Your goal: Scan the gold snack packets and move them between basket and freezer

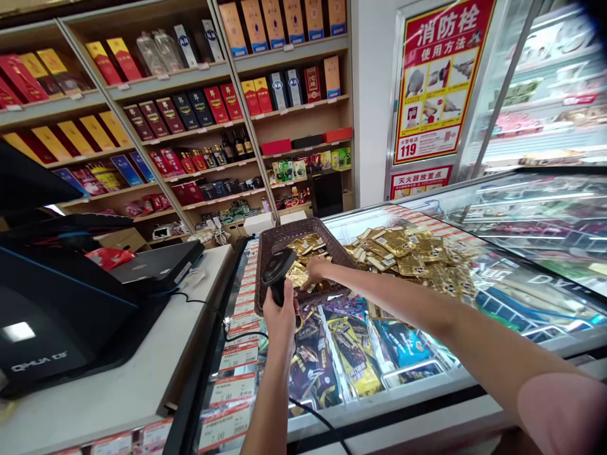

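Looking at a shop corner with stocked shelves (296,126) at the back, a red fire-hydrant poster (443,82), a white counter (156,360) to the left and a glass-topped freezer (374,399) carrying a brown wicker basket (294,231) of gold packets (308,243), plus a loose heap (417,253) of similar ones beside it. Got the left hand (281,309) wrapped round a black barcode scanner (279,268) and the right hand (318,268) down among the basket's packets, though can't tell whether gripping or just touching. Probably best to flatten any crinkly foil, angle the scanner squarely at the code and mind the black cord (313,411).
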The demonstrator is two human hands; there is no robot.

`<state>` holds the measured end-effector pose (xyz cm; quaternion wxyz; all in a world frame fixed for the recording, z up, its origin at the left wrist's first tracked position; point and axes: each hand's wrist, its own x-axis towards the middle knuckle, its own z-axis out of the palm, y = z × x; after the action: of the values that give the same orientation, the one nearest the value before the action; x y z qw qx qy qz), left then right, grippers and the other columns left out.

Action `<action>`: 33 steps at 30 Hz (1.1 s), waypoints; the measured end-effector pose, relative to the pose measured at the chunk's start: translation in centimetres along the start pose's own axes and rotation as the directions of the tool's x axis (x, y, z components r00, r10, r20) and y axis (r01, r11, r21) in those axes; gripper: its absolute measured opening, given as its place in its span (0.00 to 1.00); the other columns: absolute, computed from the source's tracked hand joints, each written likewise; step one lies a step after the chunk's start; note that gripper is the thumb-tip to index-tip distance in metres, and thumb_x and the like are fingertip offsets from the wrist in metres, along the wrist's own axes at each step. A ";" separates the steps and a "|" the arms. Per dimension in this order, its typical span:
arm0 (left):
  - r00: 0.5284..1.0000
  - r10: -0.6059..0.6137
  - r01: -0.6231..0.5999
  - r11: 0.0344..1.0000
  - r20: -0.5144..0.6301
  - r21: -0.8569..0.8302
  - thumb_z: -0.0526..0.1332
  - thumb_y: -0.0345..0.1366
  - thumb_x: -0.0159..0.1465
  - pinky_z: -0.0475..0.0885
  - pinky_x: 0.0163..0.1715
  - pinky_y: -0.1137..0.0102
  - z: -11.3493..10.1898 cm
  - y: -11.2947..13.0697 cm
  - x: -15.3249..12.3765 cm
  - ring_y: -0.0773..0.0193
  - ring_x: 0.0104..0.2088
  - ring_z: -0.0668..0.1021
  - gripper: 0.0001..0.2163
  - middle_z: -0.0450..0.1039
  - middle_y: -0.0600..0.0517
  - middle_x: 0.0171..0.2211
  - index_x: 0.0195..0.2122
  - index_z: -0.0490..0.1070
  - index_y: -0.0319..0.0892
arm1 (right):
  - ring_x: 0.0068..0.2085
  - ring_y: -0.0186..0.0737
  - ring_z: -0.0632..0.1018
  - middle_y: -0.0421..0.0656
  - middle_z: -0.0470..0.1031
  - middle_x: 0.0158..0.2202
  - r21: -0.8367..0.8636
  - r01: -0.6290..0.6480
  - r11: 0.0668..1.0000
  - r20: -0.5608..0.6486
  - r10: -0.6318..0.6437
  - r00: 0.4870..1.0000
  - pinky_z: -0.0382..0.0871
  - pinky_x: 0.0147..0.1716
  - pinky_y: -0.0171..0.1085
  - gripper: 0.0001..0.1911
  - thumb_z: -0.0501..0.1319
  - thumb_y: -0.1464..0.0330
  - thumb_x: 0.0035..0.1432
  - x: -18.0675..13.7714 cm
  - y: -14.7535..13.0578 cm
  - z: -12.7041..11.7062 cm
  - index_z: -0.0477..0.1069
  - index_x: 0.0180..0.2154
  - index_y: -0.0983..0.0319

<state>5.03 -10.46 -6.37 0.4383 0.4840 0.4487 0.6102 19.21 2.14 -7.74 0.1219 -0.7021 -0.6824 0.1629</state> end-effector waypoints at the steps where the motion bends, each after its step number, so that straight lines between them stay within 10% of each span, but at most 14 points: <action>1: 1.000 -0.002 0.002 1.000 0.003 0.003 0.65 0.56 0.54 0.61 0.13 0.76 0.0 -0.1 0.1 0.74 0.16 0.66 0.23 0.68 0.57 0.22 0.36 0.70 0.39 | 0.47 0.63 0.76 0.57 0.77 0.46 0.063 -0.037 0.997 -0.001 0.037 0.999 0.71 0.41 0.49 0.39 0.79 0.64 0.19 -0.4 0.0 -0.4 0.77 0.41 0.64; 6: 1.000 -0.020 0.020 1.000 0.020 0.015 0.65 0.57 0.54 0.61 0.14 0.76 -0.3 0.0 0.3 0.73 0.16 0.66 0.24 0.68 0.57 0.23 0.36 0.69 0.40 | 0.36 0.43 0.77 0.45 0.79 0.35 0.406 0.015 0.914 -0.171 0.060 0.984 0.69 0.34 0.39 0.15 0.71 0.67 0.40 -2.8 2.7 -3.3 0.76 0.34 0.61; 10: 0.998 0.002 -0.002 1.000 0.064 0.006 0.65 0.57 0.54 0.59 0.15 0.76 -0.1 0.1 0.1 0.74 0.17 0.66 0.22 0.67 0.58 0.23 0.33 0.67 0.41 | 0.32 0.36 0.73 0.40 0.75 0.32 0.749 0.360 0.556 -0.513 0.142 0.847 0.66 0.33 0.35 0.14 0.64 0.59 0.51 -6.5 6.7 -5.0 0.74 0.37 0.61; 13: 0.989 0.006 -0.005 1.000 0.144 -0.002 0.65 0.56 0.55 0.59 0.15 0.77 0.1 -0.1 -0.1 0.74 0.17 0.65 0.22 0.67 0.58 0.24 0.32 0.66 0.41 | 0.29 0.35 0.70 0.39 0.71 0.31 0.633 0.473 0.613 -0.723 0.249 0.644 0.62 0.30 0.33 0.19 0.56 0.53 0.60 -9.6 9.7 -5.9 0.69 0.45 0.59; 15: 0.978 0.003 -0.005 1.000 0.210 0.007 0.65 0.55 0.55 0.60 0.16 0.77 0.3 -0.3 -0.1 0.75 0.18 0.65 0.21 0.67 0.57 0.24 0.31 0.66 0.41 | 0.26 0.35 0.66 0.37 0.67 0.27 0.550 0.422 0.720 -0.762 0.227 0.606 0.59 0.28 0.33 0.22 0.51 0.51 0.63 -11.1 11.1 -6.5 0.68 0.49 0.58; 23: 0.820 -0.099 -0.012 0.982 0.564 0.190 0.66 0.53 0.56 0.59 0.17 0.77 0.3 -0.8 -1.1 0.73 0.17 0.65 0.20 0.65 0.57 0.20 0.32 0.68 0.40 | 0.22 0.35 0.63 0.35 0.60 0.17 0.547 0.153 0.823 -0.610 0.266 0.746 0.53 0.25 0.34 0.17 0.56 0.54 0.60 -11.4 13.3 -7.7 0.68 0.29 0.59; 33: 0.734 -0.141 -0.086 0.951 0.664 0.297 0.64 0.54 0.58 0.57 0.17 0.76 0.8 -1.0 -2.0 0.72 0.17 0.63 0.19 0.62 0.58 0.17 0.30 0.67 0.40 | 0.22 0.31 0.64 0.36 0.66 0.19 0.902 0.090 0.422 -0.228 0.289 0.930 0.54 0.23 0.33 0.19 0.68 0.53 0.45 -11.2 15.0 -7.3 0.73 0.28 0.63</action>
<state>6.16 -12.04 -7.63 0.4993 0.7283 0.3547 0.3074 35.69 -9.21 -6.27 0.5868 -0.5838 -0.4113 0.3817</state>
